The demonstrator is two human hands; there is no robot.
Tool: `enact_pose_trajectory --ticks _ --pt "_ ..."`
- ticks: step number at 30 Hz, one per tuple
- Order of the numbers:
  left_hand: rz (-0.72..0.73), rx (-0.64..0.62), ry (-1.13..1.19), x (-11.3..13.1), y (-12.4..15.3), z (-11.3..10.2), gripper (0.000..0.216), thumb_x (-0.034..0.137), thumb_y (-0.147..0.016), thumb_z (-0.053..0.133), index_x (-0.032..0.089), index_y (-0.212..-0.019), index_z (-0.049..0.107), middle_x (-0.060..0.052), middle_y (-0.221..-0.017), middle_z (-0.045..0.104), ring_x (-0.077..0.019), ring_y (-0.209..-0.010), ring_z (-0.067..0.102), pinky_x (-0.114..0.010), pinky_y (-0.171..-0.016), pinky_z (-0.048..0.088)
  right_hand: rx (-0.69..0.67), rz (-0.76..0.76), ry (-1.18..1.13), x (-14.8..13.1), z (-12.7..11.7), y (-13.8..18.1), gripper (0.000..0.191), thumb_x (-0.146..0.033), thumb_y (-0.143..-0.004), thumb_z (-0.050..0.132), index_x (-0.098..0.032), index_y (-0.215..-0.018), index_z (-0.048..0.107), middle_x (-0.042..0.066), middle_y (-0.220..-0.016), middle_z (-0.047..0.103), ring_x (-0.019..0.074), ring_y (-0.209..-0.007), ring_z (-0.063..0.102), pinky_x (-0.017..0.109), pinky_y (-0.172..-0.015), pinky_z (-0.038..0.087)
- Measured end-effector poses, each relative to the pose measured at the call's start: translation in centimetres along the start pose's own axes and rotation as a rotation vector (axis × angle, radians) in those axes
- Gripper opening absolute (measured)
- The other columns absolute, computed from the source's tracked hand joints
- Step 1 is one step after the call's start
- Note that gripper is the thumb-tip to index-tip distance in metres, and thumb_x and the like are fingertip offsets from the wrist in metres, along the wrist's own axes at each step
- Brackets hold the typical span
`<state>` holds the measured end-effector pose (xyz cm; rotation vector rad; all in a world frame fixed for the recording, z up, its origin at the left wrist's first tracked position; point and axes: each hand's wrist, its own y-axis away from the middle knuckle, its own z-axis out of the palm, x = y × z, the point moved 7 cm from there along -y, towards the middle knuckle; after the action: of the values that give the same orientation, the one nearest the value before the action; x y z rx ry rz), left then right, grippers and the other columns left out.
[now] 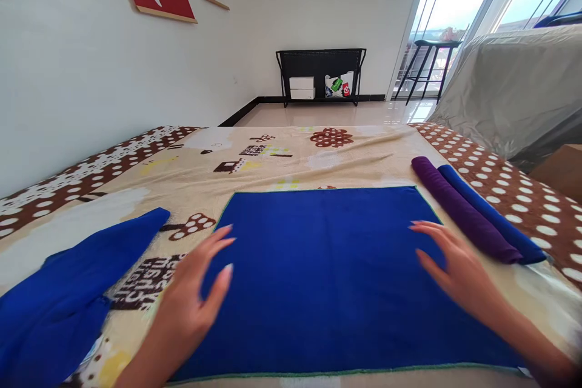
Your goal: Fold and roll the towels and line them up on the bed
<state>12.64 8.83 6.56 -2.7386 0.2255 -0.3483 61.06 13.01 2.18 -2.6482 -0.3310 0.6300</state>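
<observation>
Dead centre: flat blue fabric towel, unrolled.
Grip: left hand, right hand spread, empty.
2 o'clock: I count 2 rolled: purple fabric roll, blue fabric roll.

Bright window daylight, wide-angle edge distortion.

blue towel: matt soft cloth | blanket: fuzzy printed fleece | floor: glossy

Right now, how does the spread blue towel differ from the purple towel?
The spread blue towel lies open and flat; the purple towel is rolled into a tube. The blue one covers a wide patch, the purple one a narrow strip. Both rest on the patterned blanket.
</observation>
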Motion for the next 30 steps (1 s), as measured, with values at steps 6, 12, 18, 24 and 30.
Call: enact_pose_trajectory --ticks 6,12,18,24,30 --pt "0.203 -0.236 0.124 13.0 -14.8 14.9 0.055 0.025 -0.096 0.035 0.010 -0.149 0.041 -0.019 -0.152 0.045 -0.0254 -0.143 0.043 -0.042 -0.116 0.039 -0.126 -0.078 -0.189 -11.5 13.3 -14.4 0.045 -0.021 -0.092 0.041 -0.019 -0.136 0.054 0.010 -0.145 0.054 0.0259 -0.137 0.048 0.048 -0.114 0.039" --pt "0.146 -0.258 0.045 10.7 -15.8 21.1 0.055 0.038 -0.101 0.032 0.020 -0.153 0.038 -0.011 -0.160 0.034 -0.0243 -0.149 0.032 -0.048 -0.121 0.025 -0.208 -0.132 -0.163 -9.1 19.6 -14.5 0.045 -0.030 -0.098 0.040 -0.021 -0.141 0.052 0.005 -0.149 0.050 0.0199 -0.143 0.040 0.042 -0.120 0.031" --pt "-0.073 -0.246 -0.087 -3.4 -16.4 17.8 0.056 0.048 -0.101 0.029 0.027 -0.151 0.039 -0.006 -0.161 0.033 -0.0241 -0.150 0.028 -0.052 -0.121 0.019 -0.201 -0.062 -0.086 4.3 14.4 -14.2 0.052 -0.047 -0.099 0.041 -0.020 -0.142 0.054 0.007 -0.151 0.046 0.0232 -0.144 0.038 0.045 -0.121 0.029" --pt "-0.278 -0.161 -0.186 -14.0 -16.3 14.4 0.051 0.042 -0.101 0.030 0.026 -0.146 0.047 -0.008 -0.155 0.044 -0.0279 -0.145 0.035 -0.053 -0.117 0.025 -0.095 0.144 0.028 15.6 10.2 -13.6 0.042 -0.033 -0.099 0.039 -0.019 -0.131 0.063 0.010 -0.141 0.058 0.0237 -0.137 0.049 0.043 -0.117 0.037" --pt "-0.486 -0.021 -0.215 -16.7 -18.0 13.3 0.038 0.039 -0.094 0.046 0.016 -0.117 0.065 -0.021 -0.130 0.058 -0.0421 -0.127 0.047 -0.059 -0.099 0.040 -0.011 0.321 0.159 19.0 10.5 -15.4 0.032 -0.035 -0.098 0.055 -0.016 -0.122 0.062 0.010 -0.123 0.066 0.0209 -0.113 0.063 0.047 -0.103 0.048"
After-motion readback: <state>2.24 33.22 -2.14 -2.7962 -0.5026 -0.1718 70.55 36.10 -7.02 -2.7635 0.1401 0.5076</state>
